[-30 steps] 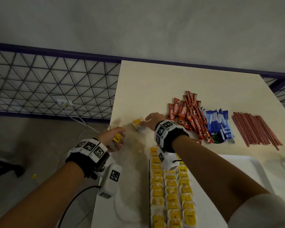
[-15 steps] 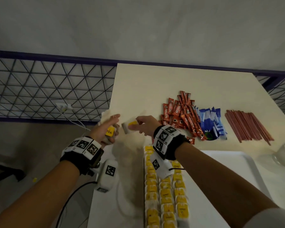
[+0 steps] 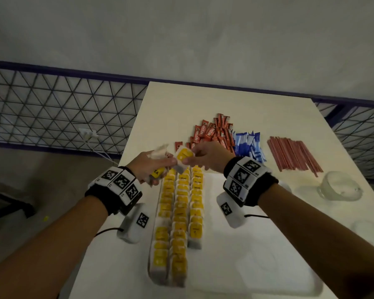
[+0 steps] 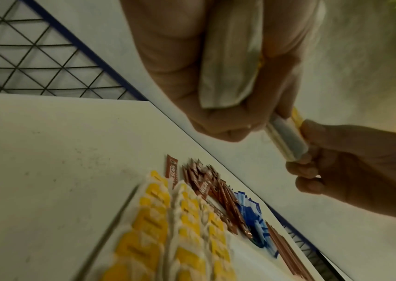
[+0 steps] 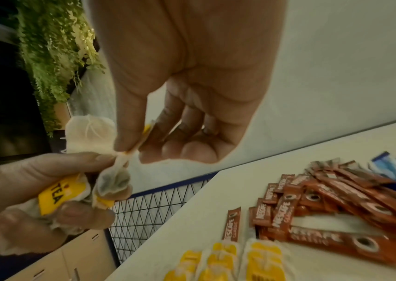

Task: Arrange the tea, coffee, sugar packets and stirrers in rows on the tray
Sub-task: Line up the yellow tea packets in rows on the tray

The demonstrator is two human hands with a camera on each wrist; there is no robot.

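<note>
A person's two hands meet above the far end of a white tray (image 3: pixel 257 266), passing a tea bag between them. The right hand (image 3: pixel 209 157) pinches a yellow-tagged tea bag (image 3: pixel 183 156) between thumb and forefinger, its other fingers (image 5: pixel 192 150) loosely curled below; the bag's lower edge touches the thumb of the left hand (image 3: pixel 148 167). The left hand's fingers (image 4: pixel 216 121) are curled round a small bunch of tea bags (image 5: pixel 59 195), one showing a yellow tag that reads TEA, and a pale bag (image 3: pixel 159 151) sticks out above its knuckles. Directly beneath the fingers, three rows of tea bags (image 3: pixel 178 214) run lengthwise along the left side of the tray, yellow tags up and overlapping; the right-hand row is shorter than the other two. Beyond the right hand's fingertips, on the pale worktop (image 3: pixel 181 104), lies a loose heap of red coffee sachets (image 3: pixel 214 132), with one sachet (image 3: pixel 178 145) lying apart just past the pinched bag. To the right of the heap are blue sugar packets (image 3: pixel 248 145), touching it, and further right a bundle of reddish-brown stirrers (image 3: pixel 294 154) lies by itself. A clear glass bowl (image 3: pixel 338 186) stands on the worktop near the right forearm, beside the tray's far corner. Both wrists wear black bands with white marker tiles.
</note>
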